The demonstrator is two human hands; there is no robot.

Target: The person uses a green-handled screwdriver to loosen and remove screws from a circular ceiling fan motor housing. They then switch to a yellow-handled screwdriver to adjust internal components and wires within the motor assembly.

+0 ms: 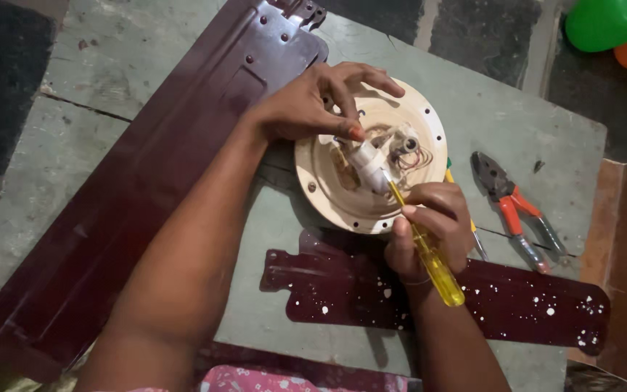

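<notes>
Right hand (429, 229) grips yellow screwdriver (429, 254); left hand (313, 105) steadies cream motor housing (408, 109)

Both hands (313, 109) (429, 232) in closed grip

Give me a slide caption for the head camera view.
Left hand steadies a white part on a cream fan motor; right hand works a yellow screwdriver.
</notes>
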